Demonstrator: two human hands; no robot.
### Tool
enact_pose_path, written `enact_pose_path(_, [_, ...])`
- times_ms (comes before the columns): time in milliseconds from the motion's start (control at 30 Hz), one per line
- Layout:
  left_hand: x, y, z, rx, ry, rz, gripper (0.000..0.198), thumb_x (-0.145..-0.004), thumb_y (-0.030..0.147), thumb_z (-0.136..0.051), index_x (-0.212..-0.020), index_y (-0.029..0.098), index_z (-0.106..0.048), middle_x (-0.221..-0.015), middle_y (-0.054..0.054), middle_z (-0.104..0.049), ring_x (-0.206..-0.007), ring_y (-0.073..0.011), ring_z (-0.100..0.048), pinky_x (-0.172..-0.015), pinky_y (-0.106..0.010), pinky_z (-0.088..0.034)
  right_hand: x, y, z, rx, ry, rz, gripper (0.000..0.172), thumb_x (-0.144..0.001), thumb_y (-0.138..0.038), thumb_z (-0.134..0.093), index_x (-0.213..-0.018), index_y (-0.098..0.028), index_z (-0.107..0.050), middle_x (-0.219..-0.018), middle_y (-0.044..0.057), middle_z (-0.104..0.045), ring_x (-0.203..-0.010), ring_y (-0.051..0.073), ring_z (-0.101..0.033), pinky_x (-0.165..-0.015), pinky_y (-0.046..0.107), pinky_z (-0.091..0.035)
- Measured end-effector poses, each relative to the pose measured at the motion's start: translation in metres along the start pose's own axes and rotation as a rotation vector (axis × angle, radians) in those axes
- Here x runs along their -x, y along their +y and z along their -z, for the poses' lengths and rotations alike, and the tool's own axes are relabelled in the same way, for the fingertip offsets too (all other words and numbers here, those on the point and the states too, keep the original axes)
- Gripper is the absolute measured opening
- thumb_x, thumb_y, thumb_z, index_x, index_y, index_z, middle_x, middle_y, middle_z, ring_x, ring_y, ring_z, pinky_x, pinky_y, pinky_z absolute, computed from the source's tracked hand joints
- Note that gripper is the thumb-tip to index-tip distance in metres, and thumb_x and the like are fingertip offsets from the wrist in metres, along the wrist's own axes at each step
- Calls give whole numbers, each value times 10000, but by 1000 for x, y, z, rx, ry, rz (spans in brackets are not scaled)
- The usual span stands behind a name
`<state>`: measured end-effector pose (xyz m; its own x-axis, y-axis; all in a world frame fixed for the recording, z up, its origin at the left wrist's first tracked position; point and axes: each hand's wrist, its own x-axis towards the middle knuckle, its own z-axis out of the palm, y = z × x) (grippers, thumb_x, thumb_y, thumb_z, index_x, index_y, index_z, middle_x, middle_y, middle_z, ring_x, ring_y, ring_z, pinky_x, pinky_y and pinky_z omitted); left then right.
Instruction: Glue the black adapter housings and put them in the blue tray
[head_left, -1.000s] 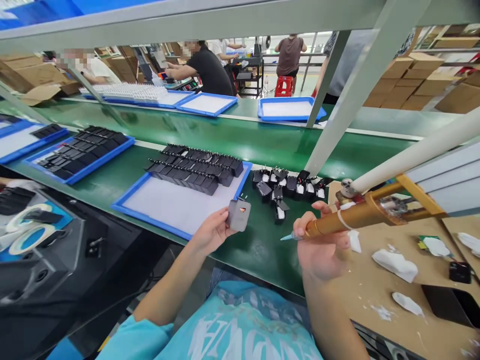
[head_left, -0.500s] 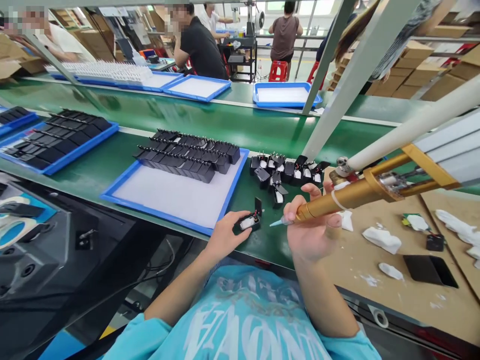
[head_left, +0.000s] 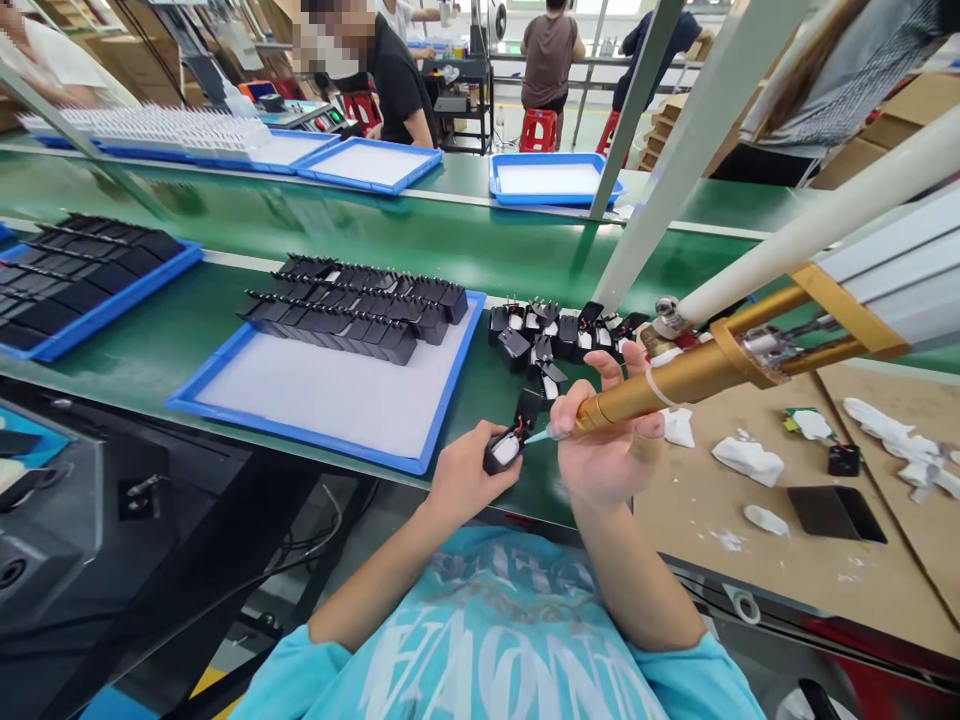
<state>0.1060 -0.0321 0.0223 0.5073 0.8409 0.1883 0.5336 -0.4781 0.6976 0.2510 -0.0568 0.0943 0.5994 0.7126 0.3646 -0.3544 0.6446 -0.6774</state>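
My left hand (head_left: 469,470) is closed round a small black plastic case (head_left: 504,452) with its lid flipped up. White filling and thin red and black wires show inside it. My right hand (head_left: 600,455) grips the front of a gold-coloured glue dispensing gun (head_left: 652,395), fingers round its barrel. The gun's pale blue nozzle tip (head_left: 538,436) is at the case's right edge, by the wires; whether it touches cannot be made out. Just beyond my hands lies a loose cluster of similar open black cases (head_left: 570,335) with white inside.
Left of my hands, a blue-rimmed tray (head_left: 300,440) holds rows of black cases (head_left: 337,310). Another full tray (head_left: 112,310) stands farther left. A slanted white post (head_left: 667,170) rises behind the gun. White blobs (head_left: 750,460) dot the brown board (head_left: 697,520) at right. People work beyond the belt.
My left hand has raised and tilted the case toward the gun. The nozzle has come from a short gap away to the case's edge. The camera view has turned slightly right.
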Motion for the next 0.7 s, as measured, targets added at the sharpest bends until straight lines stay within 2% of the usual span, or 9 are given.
enact_pose_path(133, [-2,8,8,19,-18,-12,201,-784,330,-642,-899,208,-531,-710,27,-619,-592,-140,-595,-566,-229,-430,-1,0,-1,-6,14,5,386,-797,-531,-542,-1082,-279,-607,-1074,17,-582,-459,67,-524,-375,262,-369])
enact_pose_path(300, [-2,11,10,40,-16,-9,202,-772,317,-644,-896,208,-528,-679,45,-591,-542,-113,-544,-545,-210,-402,0,1,1,-11,31,-18,317,-786,-543,-554,-957,-280,-598,-1101,6,-591,-467,62,-519,-401,261,-383])
enact_pose_path(567, [-3,10,8,47,-17,10,215,-766,325,-652,-902,207,-533,-696,33,-610,-560,-124,-569,-549,-219,-416,-1,-1,-2,28,28,0,379,-816,-554,-487,-1078,-299,-586,-1136,33,-586,-472,71,-513,-393,274,-394])
enact_pose_path(700, [-7,6,2,35,-24,17,235,-761,317,-661,-940,214,-549,-764,11,-667,-637,-155,-631,-576,-237,-441,-1,0,-5,-13,20,-13,337,-811,-544,-498,-1029,-306,-595,-1110,13,-587,-476,76,-526,-391,272,-396])
